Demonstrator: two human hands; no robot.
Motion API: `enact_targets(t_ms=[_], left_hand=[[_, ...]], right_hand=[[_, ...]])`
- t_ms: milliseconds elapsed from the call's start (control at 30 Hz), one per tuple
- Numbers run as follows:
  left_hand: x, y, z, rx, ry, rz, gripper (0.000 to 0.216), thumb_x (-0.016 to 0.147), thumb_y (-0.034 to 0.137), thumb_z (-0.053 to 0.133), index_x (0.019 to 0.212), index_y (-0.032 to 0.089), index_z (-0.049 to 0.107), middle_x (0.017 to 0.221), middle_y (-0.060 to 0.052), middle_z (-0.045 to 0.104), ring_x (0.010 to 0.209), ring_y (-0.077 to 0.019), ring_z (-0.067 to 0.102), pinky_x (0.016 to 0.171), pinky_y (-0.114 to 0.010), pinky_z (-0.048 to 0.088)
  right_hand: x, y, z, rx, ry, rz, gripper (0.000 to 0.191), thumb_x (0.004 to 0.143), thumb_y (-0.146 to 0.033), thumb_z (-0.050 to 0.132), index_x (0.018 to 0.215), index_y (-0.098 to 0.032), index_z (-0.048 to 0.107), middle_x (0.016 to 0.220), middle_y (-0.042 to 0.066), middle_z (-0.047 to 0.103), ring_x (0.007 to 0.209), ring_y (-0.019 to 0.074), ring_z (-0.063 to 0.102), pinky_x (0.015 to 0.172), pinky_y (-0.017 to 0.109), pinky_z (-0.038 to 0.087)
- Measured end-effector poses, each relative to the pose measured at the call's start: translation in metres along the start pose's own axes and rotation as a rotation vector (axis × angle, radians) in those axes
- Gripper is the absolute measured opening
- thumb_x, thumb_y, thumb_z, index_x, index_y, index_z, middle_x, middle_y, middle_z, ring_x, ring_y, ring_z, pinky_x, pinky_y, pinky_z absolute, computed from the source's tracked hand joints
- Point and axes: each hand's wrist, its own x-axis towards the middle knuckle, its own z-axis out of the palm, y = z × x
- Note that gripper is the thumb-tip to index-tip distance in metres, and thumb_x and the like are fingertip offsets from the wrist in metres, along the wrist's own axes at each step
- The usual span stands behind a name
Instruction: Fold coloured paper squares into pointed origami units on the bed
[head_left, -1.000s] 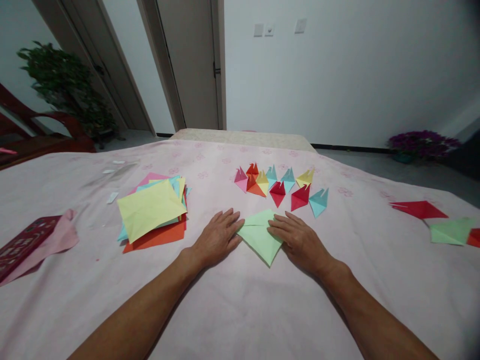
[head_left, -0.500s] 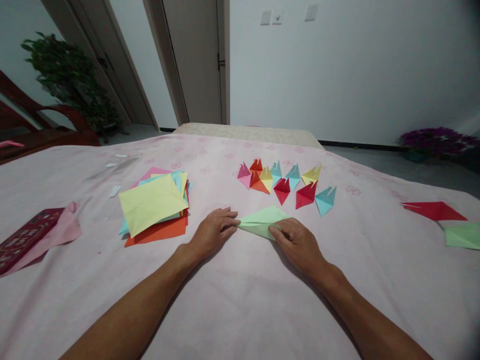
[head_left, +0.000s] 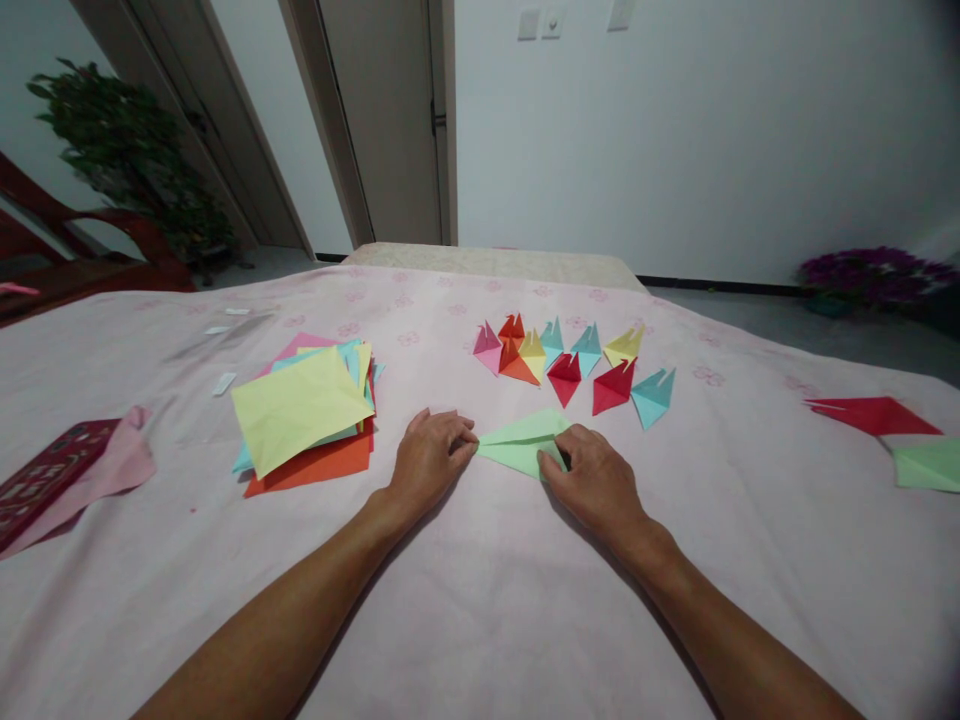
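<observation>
A light green sheet of origami paper [head_left: 517,444], folded into a kite-like shape with a narrow left tip, lies flat on the pink tablecloth [head_left: 480,600]. My left hand [head_left: 433,448] pinches that left tip between thumb and fingers. At the wide end, my right hand [head_left: 589,470] grips the paper with bent fingers, thumb on the near edge, and covers its right part. Just beyond the paper stand several folded paper cranes [head_left: 564,378] in red, orange, pink, yellow and blue.
Left of my hands is a stack of coloured paper [head_left: 304,410], yellow on top. Farther left lies a dark red packet [head_left: 56,475] on pink paper [head_left: 120,465]. On the right rest a red folded piece [head_left: 877,414] and a green paper [head_left: 928,465].
My right hand's fingers have shifted up and bent more over the wide end. My left fingers have closed tighter at the tip. The view has tilted slightly.
</observation>
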Motion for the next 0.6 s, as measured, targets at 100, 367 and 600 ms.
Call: enact_targets(t_ms=[100, 367, 600], left_hand=[[0.0, 0.003, 0.0, 0.027, 0.017, 0.004, 0.007, 0.085, 0.02, 0.062, 0.085, 0.024, 0.067, 0.11, -0.002, 0.072, 0.112, -0.0216, 0.062, 0.112, -0.049, 0.032], [-0.001, -0.002, 0.006, 0.083, 0.009, 0.136, 0.021, 0.092, 0.02, 0.058, 0.108, 0.027, 0.07, 0.124, -0.004, 0.068, 0.124, -0.023, 0.056, 0.111, -0.051, 0.035], [-0.003, -0.012, 0.02, 0.124, -0.057, 0.41, 0.029, 0.098, 0.02, 0.046, 0.12, 0.02, 0.066, 0.131, -0.009, 0.064, 0.132, -0.023, 0.051, 0.109, -0.047, 0.043]], right_hand=[[0.0, 0.0, 0.001, -0.01, -0.033, 0.019, 0.017, 0.082, -0.024, 0.059, 0.067, -0.022, 0.051, 0.077, 0.004, 0.059, 0.077, 0.0206, 0.056, 0.062, 0.03, 0.039], [-0.006, -0.005, -0.01, -0.079, 0.098, -0.046, 0.024, 0.084, -0.019, 0.061, 0.108, -0.017, 0.059, 0.099, 0.013, 0.063, 0.095, 0.0303, 0.057, 0.078, 0.042, 0.046], [-0.006, -0.007, -0.006, -0.012, -0.004, -0.458, 0.05, 0.088, -0.005, 0.047, 0.136, -0.019, 0.052, 0.145, 0.011, 0.05, 0.142, 0.0294, 0.033, 0.118, 0.055, 0.024]])
